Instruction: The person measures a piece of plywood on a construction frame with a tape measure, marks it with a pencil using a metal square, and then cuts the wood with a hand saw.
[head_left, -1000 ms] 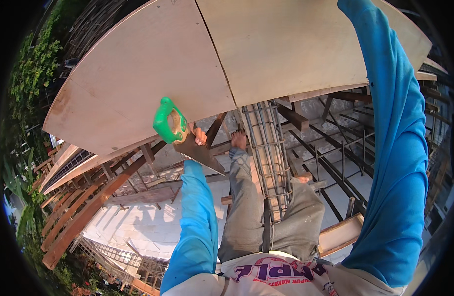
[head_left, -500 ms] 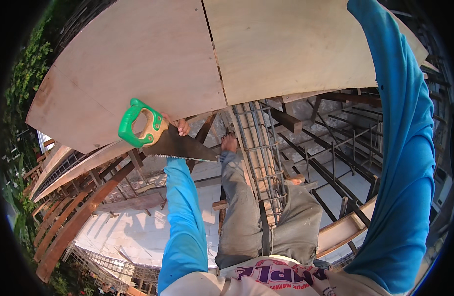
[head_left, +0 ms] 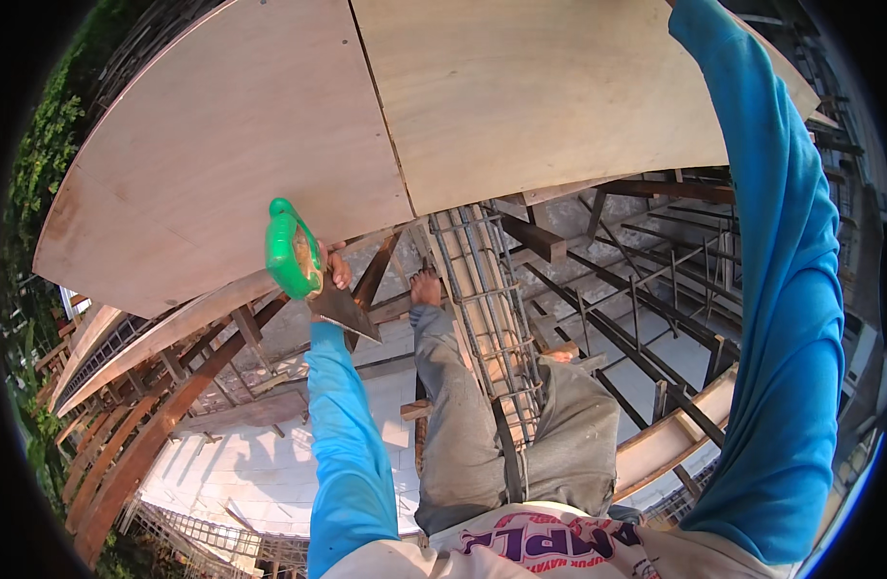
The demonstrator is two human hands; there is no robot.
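Handsaw (head_left: 291, 275), seen from the head view, shows in front of the near edge of the left plywood panel (head_left: 212, 145), closer to that panel's seam corner than to its far left corner; whether it touches the wood I cannot tell. The left hand (head_left: 337, 266) grips it just beside the green handle — not through it — with fingers curled over the back of the blade (head_left: 345, 311). The blade points down and to the right, toothed edge low, above the end of the left blue sleeve (head_left: 347, 434). The right blue sleeve (head_left: 781, 270) stretches up past the right end of the paler right plywood panel (head_left: 549, 87); the right hand lies beyond the upper border, so I cannot tell its grip. From the seam's near end a steel rebar cage (head_left: 491, 309) runs back between the person's grey-trousered legs. The bare left foot (head_left: 426, 288) rests just beside the cage's left side; the right foot (head_left: 561, 354) is on its other side. Dark timbers and thin bars spread to the right — a curved brown beam (head_left: 163, 425) sweeps down at the left.
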